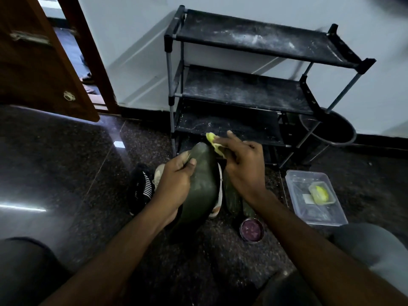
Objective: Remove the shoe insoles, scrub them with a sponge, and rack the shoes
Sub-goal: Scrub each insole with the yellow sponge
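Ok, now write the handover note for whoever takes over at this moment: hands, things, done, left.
Left hand grips a green insole, held up. Right hand pinches the yellow sponge at that insole's top end.
What looks like a second insole lies on the floor to its right. A black shoe and a light shoe sit on the floor. The shoe rack holds no shoes.
Done: insole out, sponge on it.
Left: finish scrubbing, rack the shoes.

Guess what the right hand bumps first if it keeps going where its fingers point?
Probably the tip of the green insole, right beside the sponge in the right hand; behind it, the shoe rack. Depth is unclear.
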